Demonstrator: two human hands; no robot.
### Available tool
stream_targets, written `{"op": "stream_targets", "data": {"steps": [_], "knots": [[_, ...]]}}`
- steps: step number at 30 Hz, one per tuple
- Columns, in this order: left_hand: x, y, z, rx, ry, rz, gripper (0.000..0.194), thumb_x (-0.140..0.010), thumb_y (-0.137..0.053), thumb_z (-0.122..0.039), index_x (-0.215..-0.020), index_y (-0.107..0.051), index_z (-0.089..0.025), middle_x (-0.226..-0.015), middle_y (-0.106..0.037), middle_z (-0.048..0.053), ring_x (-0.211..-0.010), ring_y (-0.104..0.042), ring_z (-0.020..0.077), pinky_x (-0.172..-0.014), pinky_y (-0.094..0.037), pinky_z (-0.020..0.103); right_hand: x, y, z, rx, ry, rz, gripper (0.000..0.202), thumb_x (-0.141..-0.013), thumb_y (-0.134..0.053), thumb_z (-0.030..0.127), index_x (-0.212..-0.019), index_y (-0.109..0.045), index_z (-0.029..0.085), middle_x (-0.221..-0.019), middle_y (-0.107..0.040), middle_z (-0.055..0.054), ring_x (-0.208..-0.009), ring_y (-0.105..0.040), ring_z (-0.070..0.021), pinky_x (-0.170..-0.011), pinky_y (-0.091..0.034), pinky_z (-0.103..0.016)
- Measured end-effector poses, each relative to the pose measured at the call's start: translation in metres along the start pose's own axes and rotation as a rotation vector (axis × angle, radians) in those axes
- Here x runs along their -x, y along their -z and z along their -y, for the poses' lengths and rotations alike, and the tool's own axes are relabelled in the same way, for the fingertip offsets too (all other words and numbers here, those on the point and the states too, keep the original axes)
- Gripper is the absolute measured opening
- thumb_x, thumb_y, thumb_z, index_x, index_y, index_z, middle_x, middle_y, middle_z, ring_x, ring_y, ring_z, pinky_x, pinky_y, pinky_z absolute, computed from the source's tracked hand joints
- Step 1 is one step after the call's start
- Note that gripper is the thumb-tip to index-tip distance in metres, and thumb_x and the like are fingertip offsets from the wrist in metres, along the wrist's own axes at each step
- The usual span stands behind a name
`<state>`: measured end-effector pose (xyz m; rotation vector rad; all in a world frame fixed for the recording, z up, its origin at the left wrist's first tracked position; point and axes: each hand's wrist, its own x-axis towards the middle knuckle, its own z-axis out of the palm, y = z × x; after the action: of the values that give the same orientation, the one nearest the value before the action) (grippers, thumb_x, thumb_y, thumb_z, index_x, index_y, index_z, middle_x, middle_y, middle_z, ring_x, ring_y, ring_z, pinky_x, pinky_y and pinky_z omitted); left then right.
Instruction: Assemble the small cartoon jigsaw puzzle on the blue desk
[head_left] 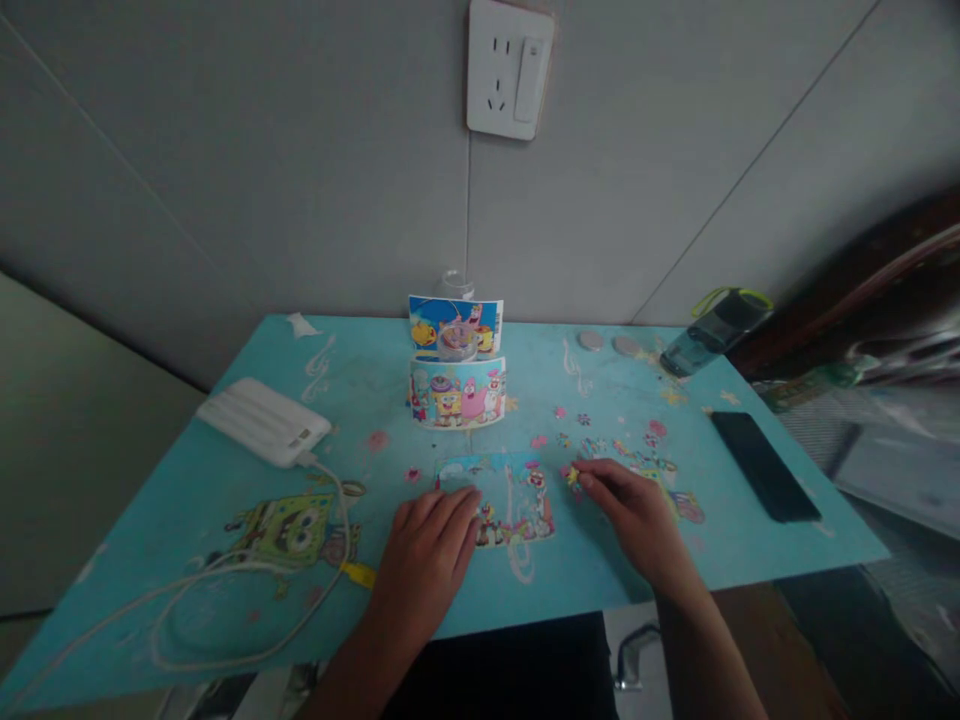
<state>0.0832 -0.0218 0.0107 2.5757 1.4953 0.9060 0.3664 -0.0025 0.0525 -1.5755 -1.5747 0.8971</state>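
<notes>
On the blue cartoon-print table lies a jigsaw puzzle (pixel 537 503), its joined pieces forming a border around bare tabletop. My left hand (pixel 435 535) rests flat over the puzzle's left side and hides part of it. Just right of the puzzle, my right hand (pixel 626 505) pinches a small colourful puzzle piece (pixel 573 478) between thumb and fingers. Loose puzzle pieces (pixel 592 446) lie scattered beyond that hand. Behind the puzzle stands a picture card (pixel 459 395) showing cartoon figures, with a second blue card (pixel 424 322) and a clear cup (pixel 457 342) by it.
At the left sits a white power bank (pixel 262 422) with a white cable (pixel 247 660) looping toward my left forearm. A black phone (pixel 765 468) and a dark water bottle (pixel 712 335) are on the right. Two round discs (pixel 591 341) lie near the wall.
</notes>
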Motion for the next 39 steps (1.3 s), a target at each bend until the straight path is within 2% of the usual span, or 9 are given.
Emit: {"op": "stream_targets", "data": {"steps": [7,12,17,23,29,32,35,39], "knots": [[0.0,0.007,-0.004,0.01,0.06,0.017,0.026,-0.099,-0.059,-0.021,-0.124,-0.064,-0.018,-0.119,-0.073,0.007,-0.106,-0.062,0.0266,-0.091,-0.043,0.043,-0.021,-0.053,0.023,0.016,0.181,0.255,0.019,-0.097,-0.062,0.026,-0.107,-0.078,0.028,-0.104,-0.078,-0.004,-0.096,-0.071,-0.0212,-0.088,-0.054,-0.035],[0.005,0.007,-0.006,0.006,0.085,0.049,0.026,-0.1,-0.057,-0.023,-0.125,-0.064,-0.018,-0.12,-0.072,0.008,-0.107,-0.061,0.0266,-0.09,-0.043,0.044,-0.03,-0.068,0.032,0.095,0.242,0.356,0.019,-0.095,-0.065,0.02,-0.106,-0.078,0.028,-0.102,-0.078,-0.003,-0.094,-0.072,-0.0211,-0.087,-0.053,-0.035],[0.006,0.007,-0.007,0.001,0.084,0.045,0.025,-0.1,-0.057,-0.023,-0.124,-0.064,-0.019,-0.119,-0.073,0.008,-0.104,-0.062,0.0267,-0.089,-0.043,0.045,-0.027,-0.067,0.03,0.078,0.273,0.358,0.02,-0.094,-0.066,0.016,-0.105,-0.079,0.028,-0.098,-0.078,-0.002,-0.09,-0.071,-0.0194,-0.084,-0.052,-0.034],[0.004,0.004,-0.003,0.019,0.05,0.029,0.028,-0.1,-0.057,-0.018,-0.128,-0.062,-0.019,-0.127,-0.071,0.007,-0.106,-0.063,0.0253,-0.089,-0.046,0.043,-0.025,-0.066,0.024,0.022,0.281,0.377,0.016,-0.094,-0.067,0.022,-0.104,-0.079,0.028,-0.095,-0.078,-0.003,-0.088,-0.069,-0.0199,-0.083,-0.052,-0.035],[0.003,0.004,-0.002,0.042,0.056,0.007,0.028,-0.1,-0.057,-0.017,-0.127,-0.062,-0.019,-0.128,-0.07,0.008,-0.106,-0.063,0.0264,-0.089,-0.047,0.045,-0.022,-0.069,0.024,0.006,0.314,0.332,0.027,-0.099,-0.058,0.025,-0.12,-0.075,0.028,-0.102,-0.073,-0.006,-0.092,-0.067,-0.0202,-0.084,-0.052,-0.036],[0.004,0.004,-0.003,0.072,0.066,-0.009,0.029,-0.099,-0.057,-0.017,-0.127,-0.063,-0.02,-0.126,-0.071,0.008,-0.106,-0.063,0.0271,-0.088,-0.048,0.046,-0.021,-0.068,0.025,-0.019,0.328,0.288,0.028,-0.1,-0.055,0.026,-0.119,-0.076,0.028,-0.101,-0.071,-0.007,-0.092,-0.066,-0.0201,-0.084,-0.052,-0.035],[0.005,0.003,-0.002,0.125,0.088,-0.036,0.031,-0.099,-0.056,-0.015,-0.128,-0.064,-0.022,-0.122,-0.07,0.009,-0.106,-0.062,0.0276,-0.091,-0.049,0.048,-0.02,-0.066,0.026,-0.051,0.283,0.214,0.027,-0.099,-0.056,0.029,-0.115,-0.078,0.026,-0.102,-0.072,-0.007,-0.093,-0.067,-0.0209,-0.083,-0.052,-0.035],[0.004,0.001,0.004,0.251,0.124,-0.087,0.034,-0.099,-0.051,-0.01,-0.127,-0.066,-0.022,-0.118,-0.065,0.011,-0.107,-0.062,0.0243,-0.095,-0.052,0.045,-0.016,-0.066,0.027,-0.176,0.128,0.153,0.025,-0.094,-0.064,0.039,-0.104,-0.079,0.022,-0.096,-0.076,-0.006,-0.085,-0.067,-0.02,-0.077,-0.052,-0.033]]}}
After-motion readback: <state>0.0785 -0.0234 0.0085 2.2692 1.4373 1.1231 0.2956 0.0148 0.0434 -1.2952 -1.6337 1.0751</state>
